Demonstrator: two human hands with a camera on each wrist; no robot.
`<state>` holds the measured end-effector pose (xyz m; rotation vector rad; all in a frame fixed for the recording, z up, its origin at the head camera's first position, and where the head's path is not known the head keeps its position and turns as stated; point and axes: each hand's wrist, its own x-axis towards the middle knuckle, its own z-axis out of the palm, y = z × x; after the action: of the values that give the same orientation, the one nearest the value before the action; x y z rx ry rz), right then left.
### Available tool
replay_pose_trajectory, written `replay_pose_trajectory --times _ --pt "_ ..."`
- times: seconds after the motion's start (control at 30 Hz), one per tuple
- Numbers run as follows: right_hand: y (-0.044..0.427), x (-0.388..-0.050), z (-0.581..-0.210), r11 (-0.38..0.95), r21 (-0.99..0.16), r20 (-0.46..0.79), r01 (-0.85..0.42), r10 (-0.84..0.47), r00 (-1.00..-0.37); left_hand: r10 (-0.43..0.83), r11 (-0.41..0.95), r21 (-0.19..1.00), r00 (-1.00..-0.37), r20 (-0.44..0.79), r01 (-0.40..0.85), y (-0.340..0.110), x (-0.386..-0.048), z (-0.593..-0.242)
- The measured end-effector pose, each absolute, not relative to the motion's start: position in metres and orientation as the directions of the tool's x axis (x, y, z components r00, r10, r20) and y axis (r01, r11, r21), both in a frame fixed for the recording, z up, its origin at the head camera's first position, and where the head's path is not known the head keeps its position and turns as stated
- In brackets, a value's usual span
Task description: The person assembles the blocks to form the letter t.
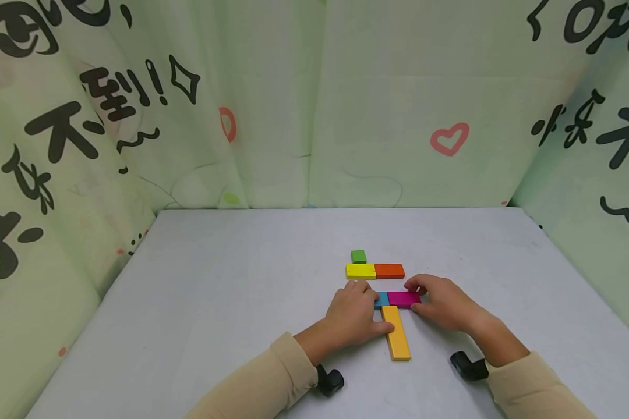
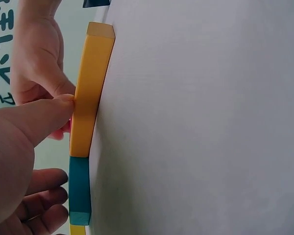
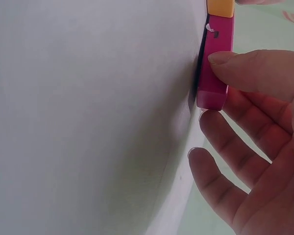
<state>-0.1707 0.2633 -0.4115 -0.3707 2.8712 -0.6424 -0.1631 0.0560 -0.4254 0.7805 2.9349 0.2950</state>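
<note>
My right hand (image 1: 442, 304) pinches a magenta block (image 1: 404, 299) between thumb and fingers at its right end; the right wrist view shows the thumb on the magenta block (image 3: 219, 44). Left of it, end to end, lies a blue block (image 1: 381, 300), partly hidden by my left hand (image 1: 350, 315). The left thumb touches the side of a long orange-yellow block (image 1: 398, 337), which runs toward me from the blue and magenta pair. In the left wrist view, the other left fingers lie beside the blue block (image 2: 79, 188), fairly straight.
Farther back, a yellow block (image 1: 360, 272) and an orange-red block (image 1: 390, 271) lie end to end. Behind the yellow one sits a small green block (image 1: 359, 256). Printed curtains (image 1: 272, 116) surround the white table (image 1: 188, 302).
</note>
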Motion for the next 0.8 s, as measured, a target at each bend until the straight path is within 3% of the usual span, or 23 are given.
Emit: replay_pose_trajectory --times 0.8 --pt "0.2616 -0.1697 -0.4106 0.876 -0.436 -0.122 -0.209 -0.287 -0.950 0.499 0.851 0.207 -0.866 -0.034 0.482 0.0558 -0.1627 -0.4261"
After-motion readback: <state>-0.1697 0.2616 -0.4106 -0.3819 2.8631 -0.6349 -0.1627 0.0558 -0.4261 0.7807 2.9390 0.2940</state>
